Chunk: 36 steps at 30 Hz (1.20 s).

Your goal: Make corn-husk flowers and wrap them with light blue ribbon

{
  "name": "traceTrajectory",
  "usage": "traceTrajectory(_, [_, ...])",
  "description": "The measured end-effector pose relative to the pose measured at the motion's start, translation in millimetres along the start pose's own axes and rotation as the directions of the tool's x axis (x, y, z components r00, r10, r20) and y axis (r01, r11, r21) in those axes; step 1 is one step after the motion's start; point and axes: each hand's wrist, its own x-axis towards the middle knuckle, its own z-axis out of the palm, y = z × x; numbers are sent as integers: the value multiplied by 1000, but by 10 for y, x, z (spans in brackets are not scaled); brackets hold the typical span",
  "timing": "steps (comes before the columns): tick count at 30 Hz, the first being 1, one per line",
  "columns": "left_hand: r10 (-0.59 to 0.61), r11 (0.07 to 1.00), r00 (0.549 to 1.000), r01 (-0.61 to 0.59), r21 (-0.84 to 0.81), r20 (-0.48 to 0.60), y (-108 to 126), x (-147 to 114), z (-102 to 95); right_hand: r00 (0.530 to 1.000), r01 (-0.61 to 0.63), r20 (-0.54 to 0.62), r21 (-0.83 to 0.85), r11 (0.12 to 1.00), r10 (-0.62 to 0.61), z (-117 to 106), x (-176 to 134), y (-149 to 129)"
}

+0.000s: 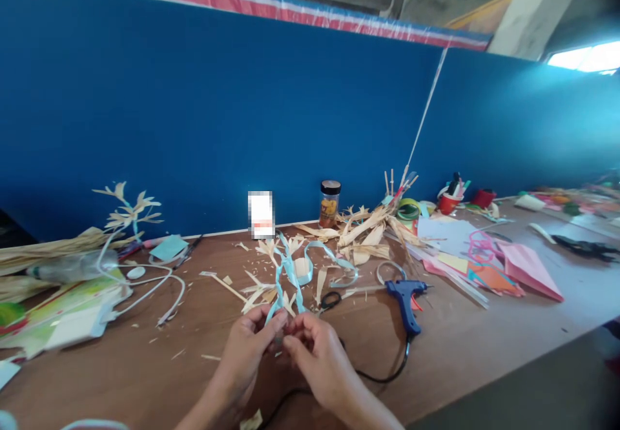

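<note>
My left hand (249,346) pinches the lower end of a blue-wrapped stem (279,285) that carries pale corn-husk flowers (267,254) at its top. My right hand (317,352) is closed beside it, fingertips almost meeting the left ones. A second strip, light blue ribbon (296,288), runs down to my right fingers; what lies between the fingertips is partly hidden. Loose ribbon (334,255) loops away to the right. Just beyond my right hand are the black handles of scissors (330,301), among husk scraps (256,291).
A blue glue gun (405,301) lies at right, its black cord (387,378) curving behind my right hand. A black-lidded jar (330,204) and dried husks (371,230) stand at the back. Another husk flower (130,210), a white cable (165,272) and a plastic bottle (77,265) are left.
</note>
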Motion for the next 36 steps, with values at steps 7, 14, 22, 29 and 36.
traceTrajectory(7, [14, 997, 999, -11, 79, -36, 41, -60, -40, 999, -47, -18, 93, 995, 49, 52, -41, 91])
traceTrajectory(14, [11, 991, 999, -4, 136, -51, 59, -42, -96, 998, -48, -39, 44, 998, 50, 72, -71, 131])
traceTrajectory(22, [22, 998, 997, -17, 68, -73, 76, -21, -81, 999, -32, -35, 37, 999, 33, 104, -66, 179])
traceTrajectory(29, [12, 997, 992, -3, 73, -124, 83, 1, -70, 999, -36, -41, 29, 999, 37, 111, -50, 181])
traceTrajectory(36, [-61, 998, 996, 62, 22, -70, 51, 45, -95, 998, -17, -61, -53, 998, 14, 115, -33, 156])
